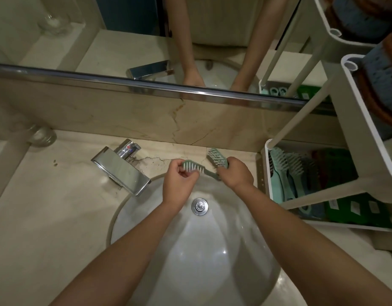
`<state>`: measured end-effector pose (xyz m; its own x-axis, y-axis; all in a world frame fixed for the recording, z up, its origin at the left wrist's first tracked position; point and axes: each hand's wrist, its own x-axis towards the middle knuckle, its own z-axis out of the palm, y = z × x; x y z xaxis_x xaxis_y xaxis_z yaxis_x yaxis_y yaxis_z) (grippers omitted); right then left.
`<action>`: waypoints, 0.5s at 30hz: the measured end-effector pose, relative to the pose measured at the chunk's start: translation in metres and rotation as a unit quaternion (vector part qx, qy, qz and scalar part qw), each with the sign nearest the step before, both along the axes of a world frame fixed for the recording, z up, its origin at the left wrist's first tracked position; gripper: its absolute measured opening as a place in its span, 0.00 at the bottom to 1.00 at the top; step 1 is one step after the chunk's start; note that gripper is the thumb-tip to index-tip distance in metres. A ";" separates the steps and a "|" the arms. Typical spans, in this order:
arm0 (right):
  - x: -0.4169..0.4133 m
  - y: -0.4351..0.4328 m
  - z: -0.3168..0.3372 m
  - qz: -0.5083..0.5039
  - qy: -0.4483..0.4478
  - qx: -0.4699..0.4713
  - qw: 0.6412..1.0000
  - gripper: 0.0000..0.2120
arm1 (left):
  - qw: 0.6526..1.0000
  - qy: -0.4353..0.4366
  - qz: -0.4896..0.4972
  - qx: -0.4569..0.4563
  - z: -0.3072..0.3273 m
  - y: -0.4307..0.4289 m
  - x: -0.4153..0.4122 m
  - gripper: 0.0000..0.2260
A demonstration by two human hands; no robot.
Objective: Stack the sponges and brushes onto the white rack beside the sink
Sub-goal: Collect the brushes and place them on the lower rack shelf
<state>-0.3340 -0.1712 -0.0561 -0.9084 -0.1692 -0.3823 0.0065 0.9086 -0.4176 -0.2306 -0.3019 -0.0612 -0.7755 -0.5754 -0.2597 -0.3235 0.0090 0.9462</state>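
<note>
Over the far rim of the sink (146, 217), my left hand (179, 182) pinches the bristled head of a green brush (194, 167) whose handle runs right toward my other hand. My right hand (236, 173) grips the handle of a second green brush (216, 156), its bristled head pointing up and away. The white rack (265, 173) stands to the right of the sink. Its bottom shelf holds several green brushes (281, 166) and green sponges (354, 208). Its upper shelves hold blue and orange sponges (380, 82).
A chrome tap (122, 171) sits at the sink's back left. A clear glass (41, 135) stands on the counter at far left. A mirror with a chrome rail (146, 85) runs along the back wall. The drain plug (199, 206) lies mid-basin.
</note>
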 end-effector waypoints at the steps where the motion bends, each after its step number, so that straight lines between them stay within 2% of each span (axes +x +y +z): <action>1: 0.006 0.001 0.002 -0.010 -0.013 -0.023 1.000 0.12 | 1.000 0.002 0.009 0.010 0.001 0.001 0.000 0.11; 4: 0.031 0.003 0.007 -0.035 -0.052 -0.104 0.993 0.12 | 1.000 0.013 0.008 0.006 0.008 0.007 0.004 0.09; 7: 0.063 0.008 0.015 -0.049 -0.049 -0.156 0.985 0.08 | 1.000 0.024 0.006 0.004 0.018 0.016 0.015 0.08; 9: 0.080 0.015 0.023 -0.067 -0.046 -0.201 0.976 0.04 | 0.999 0.027 0.014 0.043 0.025 0.024 0.024 0.06; 12: 0.101 0.030 0.039 -0.097 -0.045 -0.255 0.961 0.09 | 0.992 0.024 0.014 0.125 0.041 0.038 0.039 0.04; 15: 0.122 0.046 0.052 -0.123 -0.039 -0.297 0.946 0.10 | 0.986 0.021 -0.019 0.167 0.054 0.055 0.057 0.08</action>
